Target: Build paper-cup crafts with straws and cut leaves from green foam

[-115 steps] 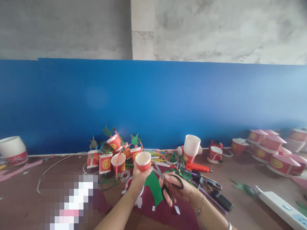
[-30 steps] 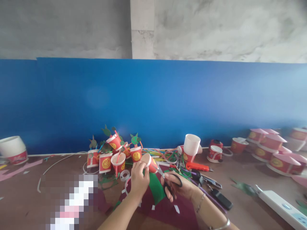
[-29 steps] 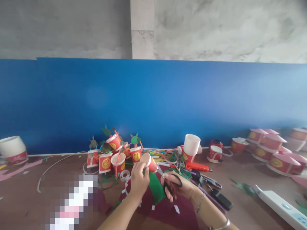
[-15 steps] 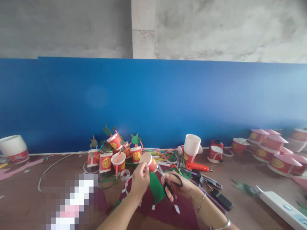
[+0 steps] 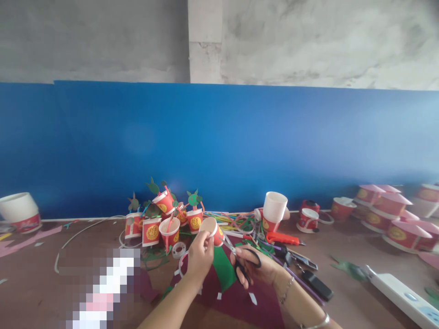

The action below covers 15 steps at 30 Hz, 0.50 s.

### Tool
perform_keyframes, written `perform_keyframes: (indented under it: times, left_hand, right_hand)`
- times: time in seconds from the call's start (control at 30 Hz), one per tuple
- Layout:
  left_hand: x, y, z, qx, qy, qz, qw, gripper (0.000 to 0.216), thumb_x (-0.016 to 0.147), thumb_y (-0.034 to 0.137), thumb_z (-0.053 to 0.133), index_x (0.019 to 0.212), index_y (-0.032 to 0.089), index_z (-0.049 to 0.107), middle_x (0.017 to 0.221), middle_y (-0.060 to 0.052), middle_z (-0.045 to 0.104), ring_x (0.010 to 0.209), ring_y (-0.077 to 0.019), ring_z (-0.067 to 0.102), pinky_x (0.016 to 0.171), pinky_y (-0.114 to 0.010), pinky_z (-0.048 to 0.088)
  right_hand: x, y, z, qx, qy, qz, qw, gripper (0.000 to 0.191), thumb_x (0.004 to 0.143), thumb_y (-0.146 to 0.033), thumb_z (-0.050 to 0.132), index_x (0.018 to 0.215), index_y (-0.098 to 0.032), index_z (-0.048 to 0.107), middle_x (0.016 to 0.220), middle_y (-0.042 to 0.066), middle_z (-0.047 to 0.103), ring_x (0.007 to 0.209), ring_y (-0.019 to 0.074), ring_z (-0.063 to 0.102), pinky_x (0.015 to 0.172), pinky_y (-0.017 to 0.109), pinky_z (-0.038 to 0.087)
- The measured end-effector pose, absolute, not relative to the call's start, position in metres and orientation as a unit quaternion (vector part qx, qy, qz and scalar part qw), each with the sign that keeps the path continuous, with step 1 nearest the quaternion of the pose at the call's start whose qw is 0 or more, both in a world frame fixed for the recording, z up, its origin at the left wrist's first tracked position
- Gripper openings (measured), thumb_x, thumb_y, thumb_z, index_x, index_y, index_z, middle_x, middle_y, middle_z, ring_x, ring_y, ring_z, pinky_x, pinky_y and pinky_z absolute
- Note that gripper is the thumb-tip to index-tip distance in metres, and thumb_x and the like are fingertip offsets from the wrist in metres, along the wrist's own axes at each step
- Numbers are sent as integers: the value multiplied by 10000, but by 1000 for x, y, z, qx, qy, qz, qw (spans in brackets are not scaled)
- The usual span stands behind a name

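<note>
My left hand [image 5: 201, 254] is closed on a red and white paper cup [image 5: 209, 227], tilted so its open mouth faces me. In my right hand [image 5: 253, 262] is a pair of scissors [image 5: 236, 255] with black handles, fingers through the loops. The scissor blades point up and left and reach the cup's right side; whether they cut into it I cannot tell. Beneath both hands lies a green paper piece [image 5: 223, 268] on a dark maroon sheet [image 5: 250, 307], with small white scraps around.
Decorated paper cups [image 5: 151, 232] with green cutouts stand left of my hands. To the right are a stack of white cups [image 5: 275, 206], an orange glue gun or cutter [image 5: 283, 238], a black key fob [image 5: 317, 284], a white power strip [image 5: 404, 292] and pink-topped cups [image 5: 391, 203].
Almost nothing differs. The cup in my left hand has shifted very slightly, and the scissors stay at its side.
</note>
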<state>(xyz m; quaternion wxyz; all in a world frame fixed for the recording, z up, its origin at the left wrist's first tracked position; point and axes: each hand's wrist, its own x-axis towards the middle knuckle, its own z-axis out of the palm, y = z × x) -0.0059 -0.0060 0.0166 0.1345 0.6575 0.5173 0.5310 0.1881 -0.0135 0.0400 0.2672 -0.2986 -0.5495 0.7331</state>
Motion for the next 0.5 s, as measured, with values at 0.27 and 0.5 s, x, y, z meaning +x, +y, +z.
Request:
perform_keyframes:
  times: [0.27, 0.5]
  left_hand:
    - [-6, -6, 16, 663, 516, 525, 133, 217, 888, 323, 414, 813, 186, 565, 735, -27, 604, 675, -175, 592, 645, -278, 455]
    - [-6, -7, 19, 666, 518, 523, 121, 237, 881, 330, 404, 774, 195, 566, 711, -25, 594, 646, -174, 579, 628, -276, 451]
  right_hand:
    - [187, -13, 41, -296, -554, 732, 264, 513, 786, -613, 526, 821, -102, 570, 461, 36, 630, 360, 129, 587, 290, 141, 348]
    - [187, -12, 39, -303, -546, 736, 261, 488, 795, -597, 526, 802, -110, 566, 481, 38, 646, 355, 131, 589, 293, 147, 350]
